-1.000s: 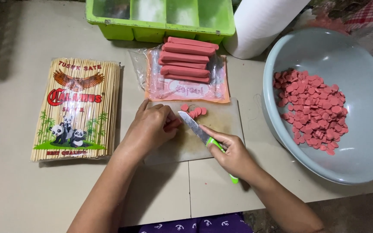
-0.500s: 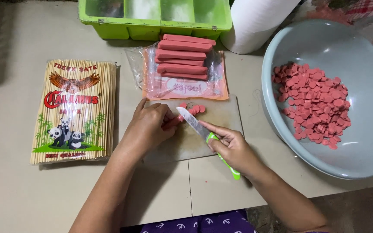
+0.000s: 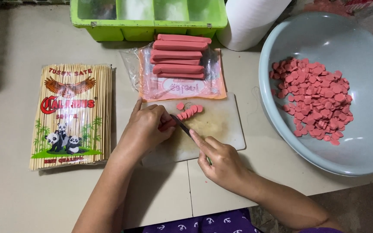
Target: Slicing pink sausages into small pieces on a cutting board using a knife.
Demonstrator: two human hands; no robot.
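1. My left hand point(image 3: 145, 129) is pressing a sausage point(image 3: 168, 125) onto the board point(image 3: 221, 125), fingers curled closed over it; only its cut end is showing.
2. My right hand point(image 3: 221, 162) is gripping a knife point(image 3: 181, 124), fingers wrapped shut round the handle, forefinger lying along the blade, which is meeting the sausage end.
3. Cut slices point(image 3: 189, 111) are lying on the board just beyond the blade.
4. Whole sausages are resting on an opened pack point(image 3: 180, 60) touching the board's far edge.
5. A bowl point(image 3: 368, 142) of slices is sitting on the desk point(image 3: 14, 99) to the right; a skewer pack point(image 3: 72, 114) is lying left.
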